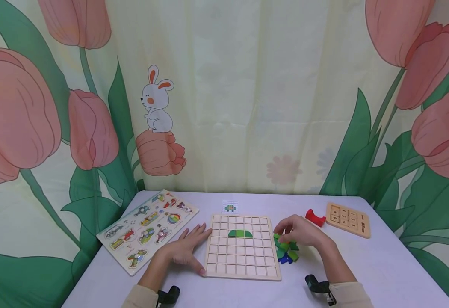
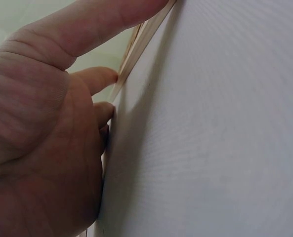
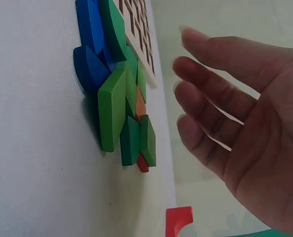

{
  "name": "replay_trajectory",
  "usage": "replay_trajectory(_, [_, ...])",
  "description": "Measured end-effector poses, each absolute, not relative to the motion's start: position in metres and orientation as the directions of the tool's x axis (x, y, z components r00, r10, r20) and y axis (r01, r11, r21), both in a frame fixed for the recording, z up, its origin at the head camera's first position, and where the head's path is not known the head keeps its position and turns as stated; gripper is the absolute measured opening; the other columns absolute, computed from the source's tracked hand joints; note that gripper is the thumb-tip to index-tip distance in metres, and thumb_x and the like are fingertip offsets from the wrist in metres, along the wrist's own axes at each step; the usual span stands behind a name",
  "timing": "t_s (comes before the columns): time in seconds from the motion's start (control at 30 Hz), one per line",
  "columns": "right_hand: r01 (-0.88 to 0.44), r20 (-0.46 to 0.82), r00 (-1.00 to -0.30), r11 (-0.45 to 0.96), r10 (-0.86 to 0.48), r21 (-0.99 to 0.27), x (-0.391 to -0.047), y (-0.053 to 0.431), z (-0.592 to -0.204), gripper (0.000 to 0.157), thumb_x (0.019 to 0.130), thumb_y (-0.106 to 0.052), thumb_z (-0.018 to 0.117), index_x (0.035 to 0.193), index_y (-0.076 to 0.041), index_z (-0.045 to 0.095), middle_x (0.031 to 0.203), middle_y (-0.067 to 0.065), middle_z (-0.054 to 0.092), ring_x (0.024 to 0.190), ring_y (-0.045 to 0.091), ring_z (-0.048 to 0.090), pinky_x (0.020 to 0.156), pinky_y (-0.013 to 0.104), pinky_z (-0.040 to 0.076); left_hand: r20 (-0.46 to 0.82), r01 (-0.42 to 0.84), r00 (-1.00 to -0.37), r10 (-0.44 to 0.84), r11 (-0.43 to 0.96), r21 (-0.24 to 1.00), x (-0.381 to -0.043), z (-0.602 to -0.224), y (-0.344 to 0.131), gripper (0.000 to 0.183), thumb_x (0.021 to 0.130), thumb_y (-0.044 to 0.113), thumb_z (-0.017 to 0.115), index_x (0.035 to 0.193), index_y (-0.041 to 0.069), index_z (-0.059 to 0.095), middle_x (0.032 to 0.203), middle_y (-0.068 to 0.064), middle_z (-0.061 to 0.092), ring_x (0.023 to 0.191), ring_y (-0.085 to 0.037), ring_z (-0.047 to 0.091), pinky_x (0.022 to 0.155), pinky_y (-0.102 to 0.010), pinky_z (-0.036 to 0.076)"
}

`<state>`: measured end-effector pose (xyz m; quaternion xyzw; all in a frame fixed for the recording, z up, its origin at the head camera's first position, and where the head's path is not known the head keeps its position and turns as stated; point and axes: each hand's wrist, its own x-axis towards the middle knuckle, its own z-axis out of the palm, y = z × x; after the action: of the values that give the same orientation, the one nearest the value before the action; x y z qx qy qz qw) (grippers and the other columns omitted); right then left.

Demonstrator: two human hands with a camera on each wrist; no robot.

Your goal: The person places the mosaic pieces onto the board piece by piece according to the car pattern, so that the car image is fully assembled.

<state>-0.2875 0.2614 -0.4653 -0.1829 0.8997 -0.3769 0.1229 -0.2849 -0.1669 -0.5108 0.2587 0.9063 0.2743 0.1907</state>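
Note:
A wooden grid board (image 1: pixel 243 278) lies on the white table, with a light green square (image 1: pixel 240 233) between two darker green rounded pieces in one upper row. My left hand (image 1: pixel 184 248) spreads beside the board, thumb at its lower left corner and fingertips along its left edge. Over on the right, my right hand (image 1: pixel 299 230) hovers above a pile of blocks (image 1: pixel 286 248), its fingers loosely bent. The right wrist view shows nothing in that hand, clear of a green block (image 3: pixel 111 111), blue blocks (image 3: pixel 90 69) and some orange and red ones.
Behind the board lies a small pattern card (image 1: pixel 230 208). A picture puzzle board (image 1: pixel 147 231) is at the left. To the right are a red curved block (image 1: pixel 315 218) and a wooden number board (image 1: pixel 348 219). A tulip-print curtain (image 1: pixel 224 107) hangs behind the table.

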Motion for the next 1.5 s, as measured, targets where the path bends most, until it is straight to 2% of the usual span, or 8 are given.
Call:
replay_trajectory(0.4, [-0.276,-0.197,-0.797,0.634,-0.572,-0.723,-0.285,0.257,-0.469,0.017,0.083,-0.01,0.087,0.097,-0.016,0.08,0.096,0.005,0.074,0.086,0.021,0.059,0.073,0.027,0.051,-0.204,0.369,-0.79,0.578,0.715,0.594,-0.285,-0.511,-0.166,0.131,0.062,0.059,0.092,0.168,0.026,0.022,0.177,-0.009,0.007,0.164,-0.033,-0.001,0.13,-0.062,-0.004])
replay_trajectory(0.87, [-0.274,-0.228,-0.81,0.693,-0.54,-0.667,-0.279,0.249,-0.471,0.018,0.082,-0.007,0.087,0.091,-0.02,0.078,0.09,-0.001,0.072,0.087,0.021,0.06,0.075,0.033,0.051,-0.19,0.38,-0.789,0.585,0.707,0.596,-0.284,-0.509,-0.167,0.132,0.061,0.06,0.091,0.168,0.023,0.023,0.176,-0.012,0.007,0.164,-0.034,0.0,0.13,-0.062,-0.003])
replay_trajectory(1.5, [-0.245,-0.24,-0.83,0.716,-0.504,-0.654,-0.281,0.248,-0.474,0.018,0.082,-0.008,0.087,0.091,-0.017,0.074,0.087,0.003,0.067,0.086,0.021,0.058,0.075,0.032,0.05,-0.19,0.373,-0.791,0.581,0.704,0.604,-0.284,-0.509,-0.168,0.132,0.061,0.061,0.091,0.168,0.023,0.023,0.176,-0.012,0.007,0.164,-0.034,0.0,0.13,-0.062,-0.003])
